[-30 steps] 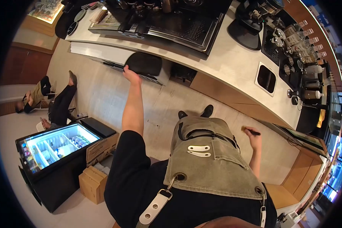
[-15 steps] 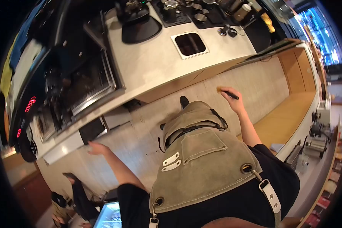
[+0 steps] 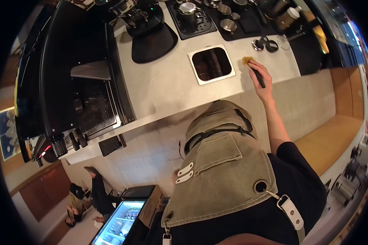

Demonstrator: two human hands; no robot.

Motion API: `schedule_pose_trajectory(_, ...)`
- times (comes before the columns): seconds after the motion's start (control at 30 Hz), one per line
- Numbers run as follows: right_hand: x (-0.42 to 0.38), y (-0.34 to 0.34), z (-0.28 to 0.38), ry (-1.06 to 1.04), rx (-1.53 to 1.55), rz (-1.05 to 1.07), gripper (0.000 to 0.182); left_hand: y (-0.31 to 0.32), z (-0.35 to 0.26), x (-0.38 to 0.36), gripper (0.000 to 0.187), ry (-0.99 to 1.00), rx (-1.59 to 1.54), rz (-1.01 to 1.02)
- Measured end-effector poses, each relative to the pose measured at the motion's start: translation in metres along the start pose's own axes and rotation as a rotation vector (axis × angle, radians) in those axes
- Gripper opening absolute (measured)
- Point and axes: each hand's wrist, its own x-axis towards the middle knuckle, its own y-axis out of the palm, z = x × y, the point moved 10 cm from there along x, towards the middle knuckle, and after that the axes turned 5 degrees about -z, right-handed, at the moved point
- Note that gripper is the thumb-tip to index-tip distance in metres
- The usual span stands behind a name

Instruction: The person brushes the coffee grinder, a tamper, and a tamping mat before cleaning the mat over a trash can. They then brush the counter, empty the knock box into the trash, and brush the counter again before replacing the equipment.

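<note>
My right hand [image 3: 261,77] is closed around a brush [image 3: 247,61] with a black handle and short tan bristles. It is above the pale counter [image 3: 163,85], near the front edge. The bristles point away from me, just right of a white-rimmed square opening [image 3: 232,73] with a dark inside. My left hand cannot be made out; the apron [image 3: 225,183] and my body cover that side. Beyond the brush, a coffee tamper [image 3: 257,45] and a round black piece [image 3: 271,45] lie on the counter.
An espresso machine [image 3: 90,102] occupies the left side. Behind the opening are a black mat [image 3: 154,44], a drip tray [image 3: 192,26] and small metal cups [image 3: 228,25]. A lit display fridge [image 3: 120,224] and seated people [image 3: 98,192] are at lower left.
My right hand has carried the brush forward from above the floor to the counter beside the opening. My left hand, open near the machine before, has dropped out of sight. I have moved closer to the counter.
</note>
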Motion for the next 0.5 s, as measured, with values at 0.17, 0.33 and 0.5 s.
schedule_pose_trajectory(0.17,0.03,0.027,-0.044,-0.102,-0.023,0.124,0.03,-0.06,-0.275,-0.009,0.025,0.627,-0.166,-0.396)
schedule_pose_trajectory(0.33,0.04,0.049,-0.06,-0.043,0.051,0.399,0.045,-0.051,-0.509,-0.03,0.031,0.761,-0.669,-0.06)
schedule_pose_trajectory(0.5,0.03,0.056,-0.057,-0.218,-0.085,0.624,0.059,-0.068,-0.64,0.018,0.028,0.897,-0.768,-0.063)
